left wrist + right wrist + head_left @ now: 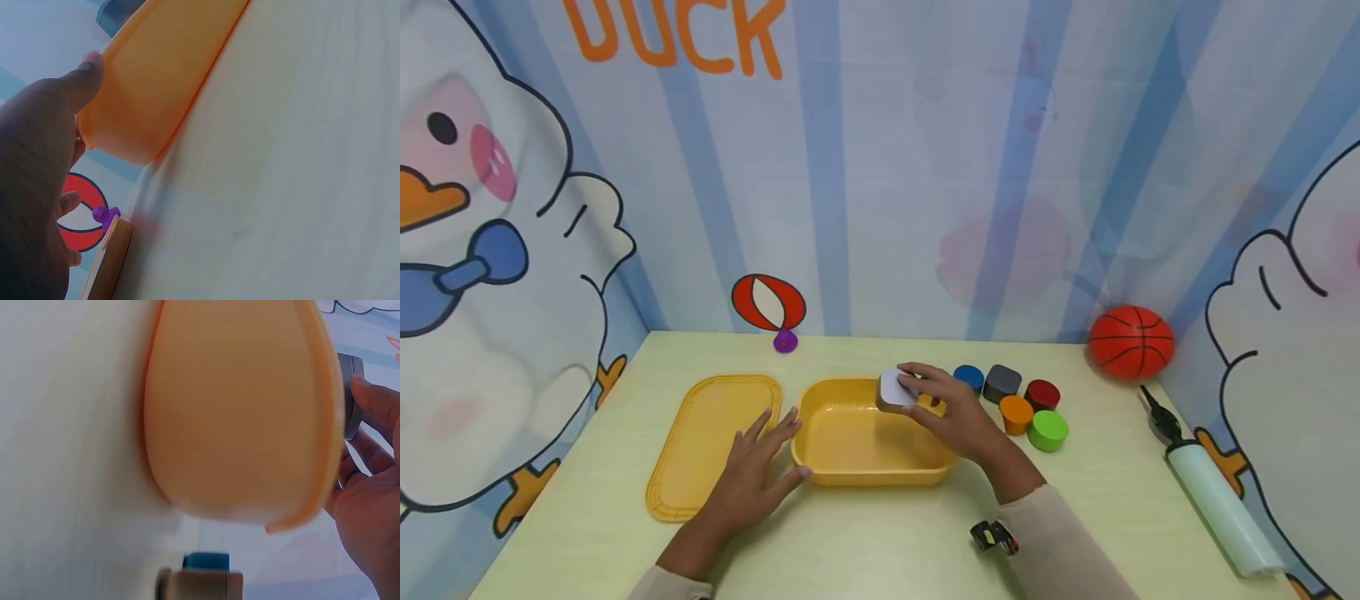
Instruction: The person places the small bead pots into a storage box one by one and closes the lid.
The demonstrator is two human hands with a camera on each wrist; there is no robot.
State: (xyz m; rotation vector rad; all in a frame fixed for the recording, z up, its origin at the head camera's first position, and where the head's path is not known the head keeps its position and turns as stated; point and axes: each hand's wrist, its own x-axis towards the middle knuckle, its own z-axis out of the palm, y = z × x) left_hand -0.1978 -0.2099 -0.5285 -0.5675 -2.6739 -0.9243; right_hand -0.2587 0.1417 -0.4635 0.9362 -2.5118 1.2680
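My right hand pinches a small rounded-square piece, grey-sided with a white face, between thumb and fingers. It is over the right half of the yellow open box, close to the back rim. In the right wrist view, the grey piece shows just past the rim of the box. My left hand rests at the box's left end with its fingers spread. The thumb touches the rim in the left wrist view, where the yellow box covers part of the fingers.
Left of the box lies a flat yellow lid. Small blue, grey, dark red, orange and green pieces cluster right. A purple toy duck, red ball and pale green pump stand farther out.
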